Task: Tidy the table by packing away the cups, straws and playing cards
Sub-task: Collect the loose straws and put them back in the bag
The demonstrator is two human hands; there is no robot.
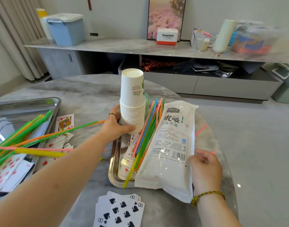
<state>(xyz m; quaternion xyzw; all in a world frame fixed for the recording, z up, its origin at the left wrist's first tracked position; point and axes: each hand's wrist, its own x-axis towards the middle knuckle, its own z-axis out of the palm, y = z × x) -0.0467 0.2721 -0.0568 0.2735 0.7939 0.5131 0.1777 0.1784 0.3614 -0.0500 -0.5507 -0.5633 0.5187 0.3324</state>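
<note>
At the bottom centre of the frame, a fan of black spade playing cards (pixel 119 210) lay face up on the grey marble table (pixel 238 128). Just above them to the right, the right hand (pixel 206 167), a braided band on its wrist, had its fingers curled on the lower right edge of a white straw packet (pixel 170 145), pinching it. The packet lay lengthwise over the right side of a small metal tray (pixel 113 167) in the middle of the frame. Beside the packet, loose coloured straws (pixel 145 133) rested in that tray on top of a few more cards.

At the far end of the tray, the left hand (pixel 116 123) gripped the base of a tall stack of paper cups (pixel 132 102), thumb in front and fingers behind; the cups stood upside down.

On the left of the frame, a second bundle of straws (pixel 26 141) sprawled over scattered red cards (pixel 65 123) and the edge of a larger metal tray (pixel 26 105).

Along the top of the frame ran a long sideboard (pixel 124 46) bearing a blue lidded bin (pixel 66 30), a Panasonic box (pixel 167 36) and a framed flower picture (pixel 166 17).
</note>
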